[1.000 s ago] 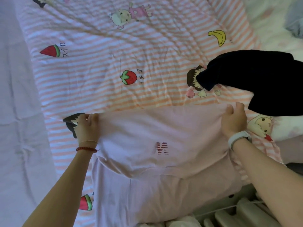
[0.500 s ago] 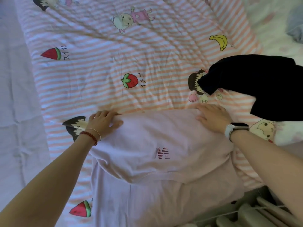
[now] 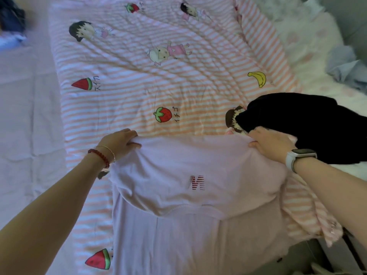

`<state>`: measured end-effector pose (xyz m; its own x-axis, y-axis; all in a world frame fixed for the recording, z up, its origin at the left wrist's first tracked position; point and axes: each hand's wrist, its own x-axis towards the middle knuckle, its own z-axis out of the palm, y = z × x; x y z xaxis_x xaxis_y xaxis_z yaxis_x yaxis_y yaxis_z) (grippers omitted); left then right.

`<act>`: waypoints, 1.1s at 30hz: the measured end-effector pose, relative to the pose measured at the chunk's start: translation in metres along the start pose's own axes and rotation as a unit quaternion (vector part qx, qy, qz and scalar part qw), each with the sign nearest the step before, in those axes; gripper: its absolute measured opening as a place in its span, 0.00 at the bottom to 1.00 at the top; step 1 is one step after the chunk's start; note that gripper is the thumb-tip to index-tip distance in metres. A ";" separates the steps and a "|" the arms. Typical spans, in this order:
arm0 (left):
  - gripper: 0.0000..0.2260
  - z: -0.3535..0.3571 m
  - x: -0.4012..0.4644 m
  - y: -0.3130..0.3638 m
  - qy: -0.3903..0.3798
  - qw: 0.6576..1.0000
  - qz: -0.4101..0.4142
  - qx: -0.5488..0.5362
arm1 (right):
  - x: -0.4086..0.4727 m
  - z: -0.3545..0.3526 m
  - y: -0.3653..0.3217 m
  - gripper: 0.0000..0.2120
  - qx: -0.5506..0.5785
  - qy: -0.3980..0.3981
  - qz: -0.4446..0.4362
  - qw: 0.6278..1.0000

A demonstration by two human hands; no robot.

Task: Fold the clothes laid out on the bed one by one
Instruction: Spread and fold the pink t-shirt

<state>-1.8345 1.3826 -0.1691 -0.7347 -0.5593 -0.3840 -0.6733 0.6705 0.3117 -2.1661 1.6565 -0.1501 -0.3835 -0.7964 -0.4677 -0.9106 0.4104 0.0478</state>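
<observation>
Your left hand [image 3: 119,142] and right hand [image 3: 271,144] each grip one pink garment [image 3: 198,171]; one black garment [image 3: 309,126] lies beside it.

One head-worn wide view, looking steeply down over the bed

Close in: forearms enter from both lower corners, striped quilt [image 3: 178,86] fills the upper frame, edges bowing outward, no second view to overlap

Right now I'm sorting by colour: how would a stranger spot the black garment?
Start at the striped cartoon quilt covering the bed. Follow it to its right edge, beside the right hand gripping the pink shirt. The black garment lies there, the only dark, plain piece among the pale fabrics.
</observation>
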 end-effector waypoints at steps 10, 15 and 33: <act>0.11 -0.099 0.060 0.033 0.236 0.967 -0.029 0.087 | 0.053 -0.093 0.014 0.12 0.010 0.189 0.077 0.979; 0.07 -0.069 0.022 0.026 0.262 0.963 0.019 0.056 | 0.024 -0.059 0.004 0.08 0.021 0.294 0.006 0.956; 0.13 0.115 -0.202 0.007 0.233 0.960 0.146 0.046 | -0.187 0.103 -0.048 0.14 -0.018 0.232 -0.194 0.953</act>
<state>-1.6819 1.5562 -0.1892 -0.8628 -0.4843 0.1450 -0.4390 0.8600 0.2601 -2.0348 1.8312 -0.1563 -0.0353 -0.9992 -0.0167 -0.9992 0.0356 -0.0154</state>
